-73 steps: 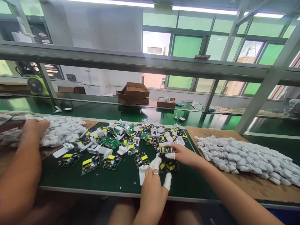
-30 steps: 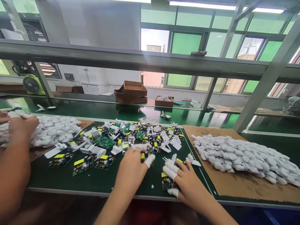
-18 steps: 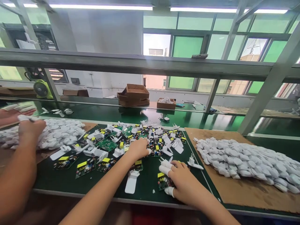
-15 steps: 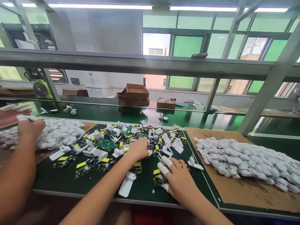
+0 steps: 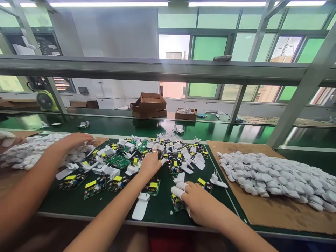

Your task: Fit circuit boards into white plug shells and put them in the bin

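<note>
Left hand (image 5: pixel 151 162) reaches palm-down into boards; right hand (image 5: pixel 194 201) grips circuit board (image 5: pixel 176 203).

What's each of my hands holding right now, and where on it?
Right hand pinches a small circuit board at its near edge. Left hand reaches into the parts pile; its grip cannot be told.
</note>
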A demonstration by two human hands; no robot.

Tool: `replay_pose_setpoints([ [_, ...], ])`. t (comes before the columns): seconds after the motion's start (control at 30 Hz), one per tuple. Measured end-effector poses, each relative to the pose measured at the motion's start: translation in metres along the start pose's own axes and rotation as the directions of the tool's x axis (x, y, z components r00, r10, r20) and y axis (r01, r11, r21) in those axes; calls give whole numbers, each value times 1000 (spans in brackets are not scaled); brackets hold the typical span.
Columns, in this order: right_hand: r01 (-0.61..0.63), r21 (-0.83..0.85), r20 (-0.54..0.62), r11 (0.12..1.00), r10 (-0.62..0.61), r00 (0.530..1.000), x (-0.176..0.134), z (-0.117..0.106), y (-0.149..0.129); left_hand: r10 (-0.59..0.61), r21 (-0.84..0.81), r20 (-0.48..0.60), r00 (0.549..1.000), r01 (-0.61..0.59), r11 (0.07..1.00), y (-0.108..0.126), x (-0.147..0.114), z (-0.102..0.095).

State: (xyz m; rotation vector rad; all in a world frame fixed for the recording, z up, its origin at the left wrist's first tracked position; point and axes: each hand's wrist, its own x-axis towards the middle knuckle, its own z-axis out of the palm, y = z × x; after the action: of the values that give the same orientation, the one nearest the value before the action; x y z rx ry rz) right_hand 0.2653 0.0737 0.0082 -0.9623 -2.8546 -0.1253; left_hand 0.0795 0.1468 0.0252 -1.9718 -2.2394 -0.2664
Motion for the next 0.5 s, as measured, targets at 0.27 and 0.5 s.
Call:
replay_pose_setpoints([
  [0.27,-315,-24,37,949,316,948,16,9,-15,165,97,-31,986,-161,982,0,-8,-18],
  [0.5,-192,1,142,981,190,971,12,-10,-11,373,-98,52,927,-367,925,16,-83,-39],
])
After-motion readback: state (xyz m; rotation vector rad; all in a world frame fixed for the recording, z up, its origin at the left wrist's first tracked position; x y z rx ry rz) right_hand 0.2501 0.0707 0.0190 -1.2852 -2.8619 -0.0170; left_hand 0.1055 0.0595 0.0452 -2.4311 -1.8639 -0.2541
